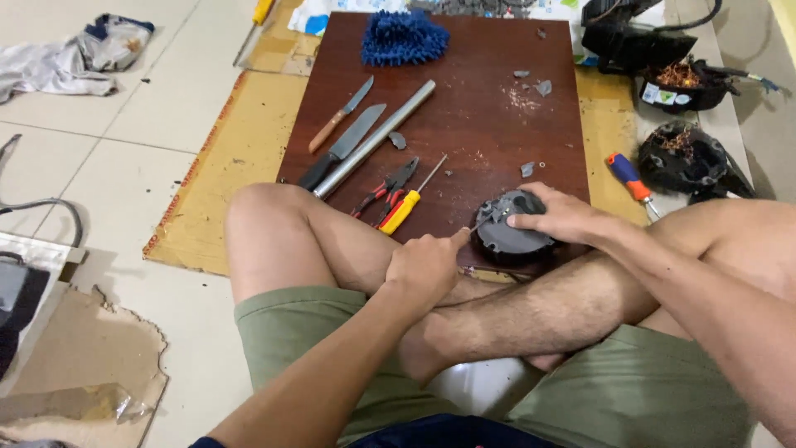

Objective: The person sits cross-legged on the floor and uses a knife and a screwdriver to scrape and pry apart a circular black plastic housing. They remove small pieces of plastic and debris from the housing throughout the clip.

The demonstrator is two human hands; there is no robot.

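I sit cross-legged on the floor at a dark brown board [481, 124]. My right hand [557, 214] rests on top of a round grey plastic part [507, 232] at the board's near edge and holds it down. My left hand [427, 265] is closed around a thin tool [482, 222], whose metal tip points into the grey part's left side. The tool's handle is hidden inside my fist.
On the board lie a yellow-handled screwdriver [410, 203], red pliers [388, 189], two knives [342, 145], a metal rod [373, 139], a blue fluffy mitt [404, 37] and plastic chips [531, 87]. An orange-blue screwdriver [628, 177] and black motor parts [684, 158] sit at the right.
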